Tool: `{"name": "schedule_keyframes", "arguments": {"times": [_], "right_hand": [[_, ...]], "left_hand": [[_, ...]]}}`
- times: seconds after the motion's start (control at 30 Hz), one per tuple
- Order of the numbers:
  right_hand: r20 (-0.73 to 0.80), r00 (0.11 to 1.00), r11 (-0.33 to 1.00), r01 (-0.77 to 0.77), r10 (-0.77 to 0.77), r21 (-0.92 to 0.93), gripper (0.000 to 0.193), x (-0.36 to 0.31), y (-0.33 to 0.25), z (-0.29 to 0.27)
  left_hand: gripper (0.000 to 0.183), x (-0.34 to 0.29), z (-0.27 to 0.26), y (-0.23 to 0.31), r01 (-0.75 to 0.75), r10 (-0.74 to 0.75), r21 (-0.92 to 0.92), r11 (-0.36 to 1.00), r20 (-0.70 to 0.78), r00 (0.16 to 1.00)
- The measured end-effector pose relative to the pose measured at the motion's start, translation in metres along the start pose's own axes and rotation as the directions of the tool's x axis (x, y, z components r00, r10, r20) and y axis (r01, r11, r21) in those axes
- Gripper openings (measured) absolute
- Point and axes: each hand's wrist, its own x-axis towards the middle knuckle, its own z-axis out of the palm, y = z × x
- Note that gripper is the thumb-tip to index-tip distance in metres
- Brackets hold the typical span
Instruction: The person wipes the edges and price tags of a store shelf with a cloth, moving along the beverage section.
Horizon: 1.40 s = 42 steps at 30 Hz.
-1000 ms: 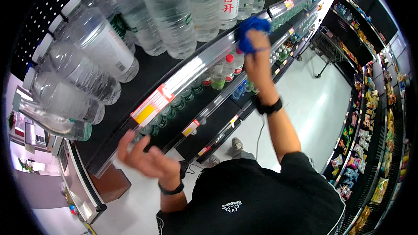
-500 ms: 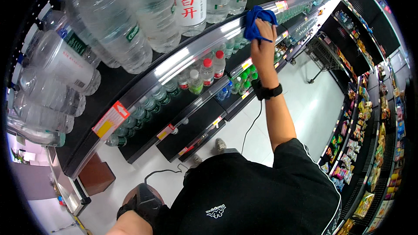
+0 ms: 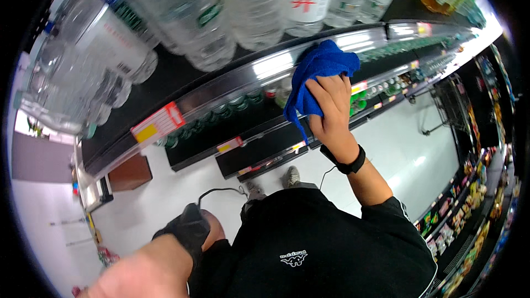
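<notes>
A blue cloth (image 3: 323, 69) is bunched under my right hand (image 3: 331, 99), whose fingers press it against the clear front strip (image 3: 237, 80) of the upper shelf. Part of the cloth hangs below the strip. My left hand (image 3: 135, 270) is raised at the lower left, large and blurred, with its fingers hidden or cut off by the frame's edge; a black band (image 3: 185, 232) wraps that wrist. Large clear water bottles (image 3: 207, 27) stand on the shelf behind the strip. A red, white and yellow price tag (image 3: 157, 123) sits on the strip, left of the cloth.
Lower shelves (image 3: 259, 146) hold smaller bottles. A black cable (image 3: 221, 190) hangs by my left arm. A brown box (image 3: 131, 175) stands on the white floor at the left. A shopping cart (image 3: 450, 105) and snack shelves (image 3: 461, 209) are at the right.
My right hand has brought the cloth nearer to me along the shelf front. My view has turned, and my left hand has risen further into it.
</notes>
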Motion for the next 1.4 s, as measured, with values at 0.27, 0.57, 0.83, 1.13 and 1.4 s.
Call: {"name": "schedule_keyframes", "arguments": {"times": [0.27, 0.57, 0.83, 1.13, 1.4], "right_hand": [[0.105, 0.965, 0.966, 0.227, -0.241, 0.124, 0.065, 0.058, -0.078, 0.041], [0.332, 0.935, 0.989, 0.146, -0.126, -0.033, 0.057, 0.139, -0.164, 0.041], [0.307, 0.952, 0.963, 0.088, -0.006, -0.253, 0.050, 0.131, -0.201, 0.062], [0.330, 0.875, 0.919, 0.260, -0.353, 0.296, 0.055, 0.137, -0.333, 0.168], [0.356, 0.912, 0.968, 0.133, -0.203, 0.212, 0.044, 0.143, -0.274, 0.122]], "left_hand": [[0.028, -0.141, -0.026, -0.043, 0.461, -0.528, 0.601, 0.653, -0.076, 0.846], [0.029, -0.192, -0.097, -0.055, 0.232, -0.650, 0.871, 0.434, 0.124, 0.749], [0.034, -0.204, -0.140, -0.058, 0.261, -0.654, 0.841, 0.474, 0.137, 0.744], [0.043, -0.238, -0.160, -0.057, 0.371, -0.605, 0.730, 0.575, 0.074, 0.793], [0.030, -0.207, -0.156, -0.060, 0.283, -0.641, 0.781, 0.556, 0.187, 0.744]]}}
